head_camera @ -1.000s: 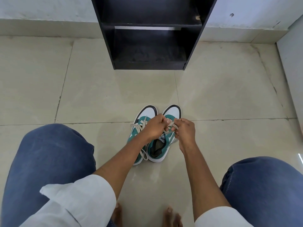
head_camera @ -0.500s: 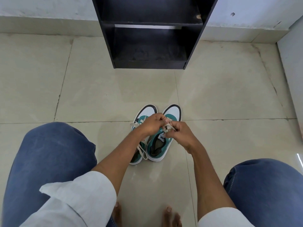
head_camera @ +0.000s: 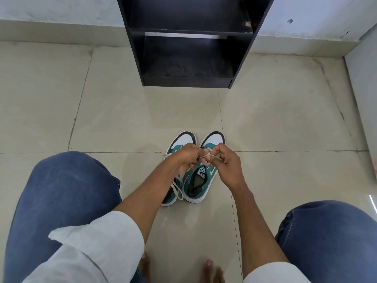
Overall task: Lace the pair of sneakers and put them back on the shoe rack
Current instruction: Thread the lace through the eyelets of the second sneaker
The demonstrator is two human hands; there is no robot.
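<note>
Two teal and white sneakers stand side by side on the tiled floor, toes pointing away from me. Over the right sneaker (head_camera: 201, 181) my left hand (head_camera: 186, 159) and my right hand (head_camera: 228, 164) meet, each pinching the cream lace (head_camera: 206, 157) near the top eyelets. The left sneaker (head_camera: 173, 196) is partly hidden under my left forearm; its lace ends hang loose down its side. The black shoe rack (head_camera: 189, 81) stands against the wall ahead, its shelves bare.
My knees in blue jeans flank the shoes at left (head_camera: 67, 193) and right (head_camera: 330, 237). My bare toes (head_camera: 210, 268) show at the bottom edge. A white wall runs along the right side (head_camera: 365, 99).
My right hand has shifted back rightward and lifted slightly while both hands keep working the lace on the right sneaker. The shoes have stayed in place.
</note>
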